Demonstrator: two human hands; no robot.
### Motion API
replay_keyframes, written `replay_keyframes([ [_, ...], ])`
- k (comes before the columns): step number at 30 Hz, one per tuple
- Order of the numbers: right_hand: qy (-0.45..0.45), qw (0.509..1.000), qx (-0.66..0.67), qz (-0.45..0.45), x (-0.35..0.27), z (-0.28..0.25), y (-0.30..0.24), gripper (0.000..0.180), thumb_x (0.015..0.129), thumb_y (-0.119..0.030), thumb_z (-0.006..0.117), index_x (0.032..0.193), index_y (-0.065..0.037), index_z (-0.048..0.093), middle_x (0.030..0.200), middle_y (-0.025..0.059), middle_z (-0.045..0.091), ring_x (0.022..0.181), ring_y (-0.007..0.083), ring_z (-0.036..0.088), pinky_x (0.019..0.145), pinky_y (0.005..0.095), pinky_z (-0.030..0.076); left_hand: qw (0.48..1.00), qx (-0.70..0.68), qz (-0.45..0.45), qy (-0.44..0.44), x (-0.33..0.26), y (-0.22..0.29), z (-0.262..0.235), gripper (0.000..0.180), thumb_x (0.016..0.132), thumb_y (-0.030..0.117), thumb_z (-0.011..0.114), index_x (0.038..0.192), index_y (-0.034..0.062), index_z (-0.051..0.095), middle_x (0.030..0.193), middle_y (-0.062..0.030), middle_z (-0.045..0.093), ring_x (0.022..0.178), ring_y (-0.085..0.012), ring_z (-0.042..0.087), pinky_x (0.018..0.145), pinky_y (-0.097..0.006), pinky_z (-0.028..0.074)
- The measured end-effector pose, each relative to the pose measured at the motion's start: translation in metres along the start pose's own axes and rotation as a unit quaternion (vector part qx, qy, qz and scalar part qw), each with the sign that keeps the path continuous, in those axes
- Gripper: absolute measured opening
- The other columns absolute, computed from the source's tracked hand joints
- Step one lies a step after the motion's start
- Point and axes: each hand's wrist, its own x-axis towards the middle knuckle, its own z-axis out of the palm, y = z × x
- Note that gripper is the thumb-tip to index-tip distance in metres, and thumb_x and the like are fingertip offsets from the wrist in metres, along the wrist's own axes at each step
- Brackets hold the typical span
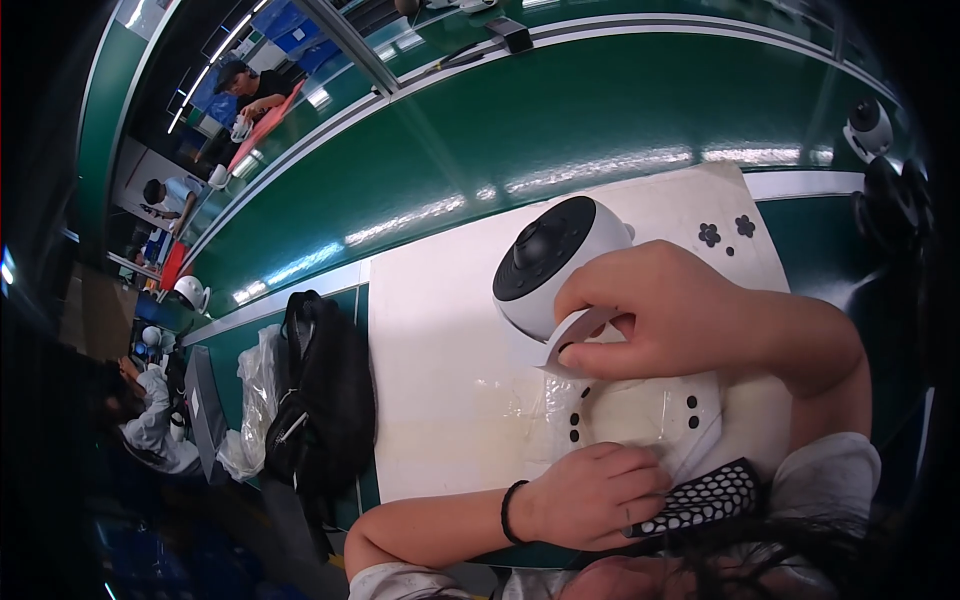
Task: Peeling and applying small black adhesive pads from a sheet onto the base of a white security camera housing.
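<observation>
A white rounded camera (612, 232) with a black front and lens lies tilted on a pale mat (440, 400). My right hand (660, 310) is beside it, thumb and fingers closed on a white curved bracket (572, 335) at its lower edge. Whether the bracket is joined to the camera is hidden. Nearer me, my left hand (600, 495) is curled at the end of a black sheet with rows of white dots (700, 497). Between the hands lies clear plastic film (640, 405), with several small black pads (692, 411) at its sides.
Two black flower-shaped pieces (709, 234) lie at the mat's far right. On the left are a black bag (325, 400) and crumpled clear plastic (258, 390). Another white camera (867, 130) stands far right. Other people (250, 90) sit at benches on the left.
</observation>
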Motion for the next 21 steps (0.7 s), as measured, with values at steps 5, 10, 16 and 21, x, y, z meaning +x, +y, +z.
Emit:
replay_keyframes([
  [5,0.026,0.999,-0.020,0.017,0.002,-0.003,0.005,0.025,0.075,-0.027,0.062,0.085,-0.004,0.060,0.073,0.0117,0.061,0.067,0.0247,0.061,0.060,0.0317,0.047,1.000,0.002,0.005,-0.005,0.001,0.001,0.000,0.027,0.075,0.028,0.053,0.093,0.0094,0.059,0.110,-0.0043,0.054,0.098,-0.0228,0.053,0.075,-0.034,0.047],
  [10,0.061,0.997,0.025,0.031,0.008,-0.012,0.016,0.022,0.077,-0.023,0.066,0.086,-0.004,0.059,0.073,0.0053,0.060,0.059,0.0092,0.053,0.051,0.0224,0.041,1.000,0.001,0.004,-0.007,0.001,0.002,0.000,0.028,0.074,0.028,0.055,0.095,0.0088,0.059,0.109,-0.0049,0.055,0.098,-0.0229,0.053,0.075,-0.033,0.047],
  [16,0.031,0.940,0.290,0.177,0.015,-0.024,0.017,0.029,0.092,-0.028,0.045,0.092,-0.002,0.058,0.074,0.0032,0.059,0.055,0.0062,0.051,0.051,0.0188,0.041,1.000,-0.006,0.002,0.004,0.002,0.002,-0.001,0.027,0.073,0.025,0.058,0.095,0.0084,0.060,0.107,-0.0052,0.055,0.095,-0.0232,0.055,0.073,-0.033,0.047],
  [21,0.032,0.924,0.329,0.191,0.015,-0.019,0.015,0.034,0.093,-0.029,0.040,0.095,0.000,0.058,0.077,0.0054,0.061,0.061,0.0077,0.057,0.058,0.0196,0.045,1.000,-0.005,0.000,0.009,0.003,0.003,-0.001,0.025,0.073,0.024,0.058,0.094,0.0083,0.060,0.105,-0.0049,0.056,0.094,-0.0228,0.055,0.073,-0.032,0.047],
])
